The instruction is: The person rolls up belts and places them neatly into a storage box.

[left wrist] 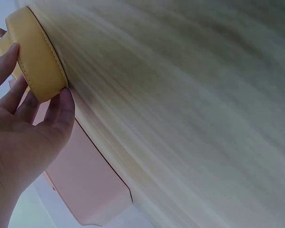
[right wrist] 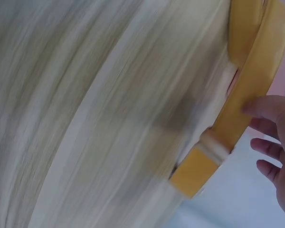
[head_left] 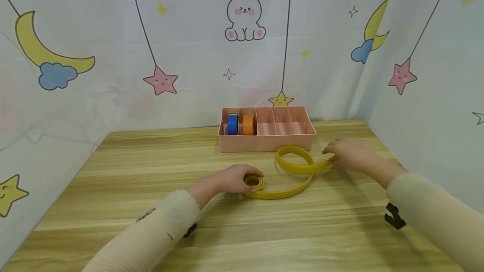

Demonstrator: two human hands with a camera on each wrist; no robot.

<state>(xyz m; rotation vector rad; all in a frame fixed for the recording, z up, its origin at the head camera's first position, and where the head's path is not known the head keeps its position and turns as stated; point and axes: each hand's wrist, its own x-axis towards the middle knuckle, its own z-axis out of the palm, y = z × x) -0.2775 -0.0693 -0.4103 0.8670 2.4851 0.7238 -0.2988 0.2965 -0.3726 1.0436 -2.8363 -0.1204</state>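
A yellow belt (head_left: 277,195) lies partly coiled on the wooden table. Around the small tight coil (left wrist: 38,52) at one end, my left hand (head_left: 236,178) has its thumb and fingers curled, and the roll stands on its edge. From there the strap runs right and bends into a wide loose loop (head_left: 293,168) in front of the pink box. My right hand (head_left: 349,152) pinches the strap near its other end. A keeper band (right wrist: 214,145) and the belt's squared end (right wrist: 194,172) show just past the right fingers in the right wrist view.
The pink divided box (head_left: 266,143) stands at the back of the table (head_left: 151,221). Its two left compartments hold a blue rolled belt (head_left: 232,125) and an orange rolled belt (head_left: 248,125). A patterned curtain (head_left: 196,45) hangs close behind and along both sides.
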